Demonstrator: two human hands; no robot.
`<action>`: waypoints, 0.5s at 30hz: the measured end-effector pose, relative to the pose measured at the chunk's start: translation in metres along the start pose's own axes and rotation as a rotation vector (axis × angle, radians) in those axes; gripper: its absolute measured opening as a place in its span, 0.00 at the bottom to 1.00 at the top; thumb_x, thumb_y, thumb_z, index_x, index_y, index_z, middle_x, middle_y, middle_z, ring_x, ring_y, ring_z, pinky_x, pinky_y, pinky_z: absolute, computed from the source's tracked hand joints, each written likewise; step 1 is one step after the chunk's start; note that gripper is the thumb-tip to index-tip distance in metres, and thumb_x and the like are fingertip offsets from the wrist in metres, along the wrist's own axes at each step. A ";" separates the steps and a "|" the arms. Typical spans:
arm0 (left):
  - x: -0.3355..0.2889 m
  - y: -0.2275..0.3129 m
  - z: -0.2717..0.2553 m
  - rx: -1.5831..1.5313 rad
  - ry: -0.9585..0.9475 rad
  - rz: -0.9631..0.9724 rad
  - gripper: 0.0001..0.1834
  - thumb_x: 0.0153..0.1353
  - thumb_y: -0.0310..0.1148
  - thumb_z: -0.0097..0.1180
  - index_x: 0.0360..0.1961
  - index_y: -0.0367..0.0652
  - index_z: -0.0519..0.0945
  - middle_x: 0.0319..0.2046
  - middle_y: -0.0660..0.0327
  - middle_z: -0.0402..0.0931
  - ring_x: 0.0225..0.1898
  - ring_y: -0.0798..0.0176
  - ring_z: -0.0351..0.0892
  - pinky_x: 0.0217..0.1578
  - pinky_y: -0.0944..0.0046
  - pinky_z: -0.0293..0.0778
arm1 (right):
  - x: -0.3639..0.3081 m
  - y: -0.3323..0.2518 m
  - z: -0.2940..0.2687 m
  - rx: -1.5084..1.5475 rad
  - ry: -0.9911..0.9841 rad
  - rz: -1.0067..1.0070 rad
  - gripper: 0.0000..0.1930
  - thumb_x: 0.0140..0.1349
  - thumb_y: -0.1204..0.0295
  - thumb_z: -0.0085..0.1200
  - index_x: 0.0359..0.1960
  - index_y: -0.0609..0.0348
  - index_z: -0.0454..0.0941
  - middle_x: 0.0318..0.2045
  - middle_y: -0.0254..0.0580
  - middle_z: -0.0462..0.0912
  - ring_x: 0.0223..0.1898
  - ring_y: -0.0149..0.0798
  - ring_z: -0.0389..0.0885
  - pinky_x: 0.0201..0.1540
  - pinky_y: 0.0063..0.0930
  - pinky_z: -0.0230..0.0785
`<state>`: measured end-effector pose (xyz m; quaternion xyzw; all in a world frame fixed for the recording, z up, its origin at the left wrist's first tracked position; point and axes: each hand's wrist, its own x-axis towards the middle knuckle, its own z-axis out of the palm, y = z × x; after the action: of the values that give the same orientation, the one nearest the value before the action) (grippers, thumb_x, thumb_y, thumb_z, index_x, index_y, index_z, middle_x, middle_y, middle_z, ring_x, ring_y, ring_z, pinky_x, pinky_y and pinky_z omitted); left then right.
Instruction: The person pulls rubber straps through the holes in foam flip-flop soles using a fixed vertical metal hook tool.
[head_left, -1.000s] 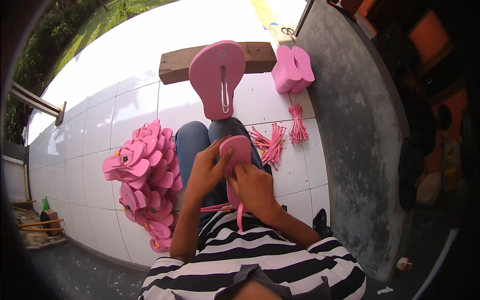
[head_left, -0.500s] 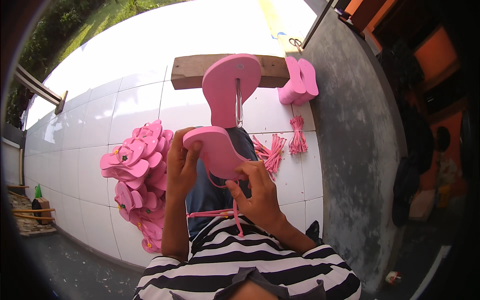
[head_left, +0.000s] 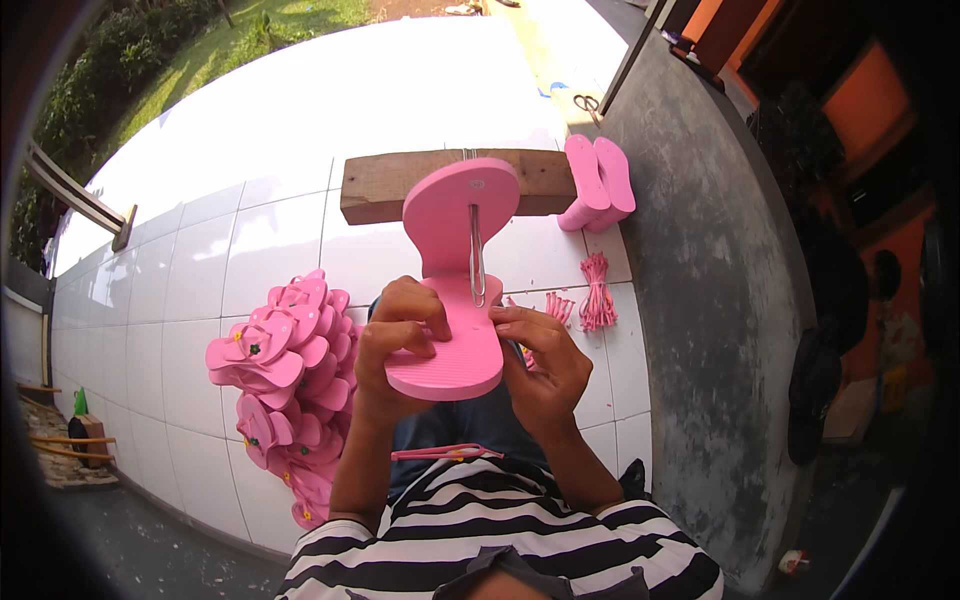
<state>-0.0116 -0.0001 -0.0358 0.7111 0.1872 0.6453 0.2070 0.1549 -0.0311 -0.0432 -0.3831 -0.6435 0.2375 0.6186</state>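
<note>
My left hand (head_left: 400, 345) grips the left edge of a pink flip-flop sole (head_left: 455, 365), its fingers curled over the ridged top. At the sole's right edge, the thumb and fingers of my right hand (head_left: 545, 370) pinch near the far end. A thin metal hook (head_left: 477, 260) comes down to that far end; whether it enters a hole there I cannot tell. Another pink sole (head_left: 455, 205) is threaded on the hook, against a wooden beam (head_left: 375, 188). A pink strap (head_left: 440, 454) with a yellow bit lies across my lap.
A heap of pink flip-flops (head_left: 290, 370) lies on the white tiles to the left. On the right are bundled pink straps (head_left: 597, 290), loose straps (head_left: 558, 308), two stacks of pink soles (head_left: 600, 185) and scissors (head_left: 588, 104). A grey wall (head_left: 690, 300) borders the right side.
The sole in my hands has turned and moved up to the hook, its ridged rounded end now toward me. The strap dangling beneath it no longer shows. The view has shifted slightly.
</note>
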 end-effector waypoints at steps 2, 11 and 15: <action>0.006 -0.001 -0.001 0.008 0.010 0.004 0.23 0.48 0.26 0.70 0.40 0.46 0.67 0.37 0.53 0.74 0.36 0.57 0.73 0.39 0.58 0.68 | 0.003 -0.002 0.002 -0.024 0.008 -0.010 0.10 0.56 0.88 0.61 0.39 0.66 0.79 0.42 0.52 0.84 0.46 0.43 0.85 0.50 0.34 0.78; 0.018 0.007 0.007 -0.011 0.079 -0.209 0.24 0.53 0.21 0.67 0.45 0.42 0.65 0.43 0.52 0.72 0.41 0.61 0.74 0.43 0.64 0.72 | 0.018 -0.004 0.005 0.050 0.049 0.026 0.12 0.55 0.85 0.65 0.40 0.64 0.81 0.42 0.48 0.85 0.45 0.41 0.85 0.46 0.30 0.78; 0.034 0.024 0.021 -0.049 0.159 -0.429 0.26 0.57 0.23 0.66 0.52 0.40 0.64 0.56 0.46 0.67 0.49 0.61 0.73 0.48 0.61 0.73 | 0.022 -0.012 0.005 0.190 0.064 0.221 0.12 0.56 0.86 0.64 0.41 0.65 0.81 0.40 0.45 0.83 0.45 0.36 0.84 0.46 0.27 0.79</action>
<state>0.0125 -0.0034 0.0039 0.5967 0.3339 0.6449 0.3413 0.1488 -0.0202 -0.0214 -0.3988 -0.5521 0.3518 0.6421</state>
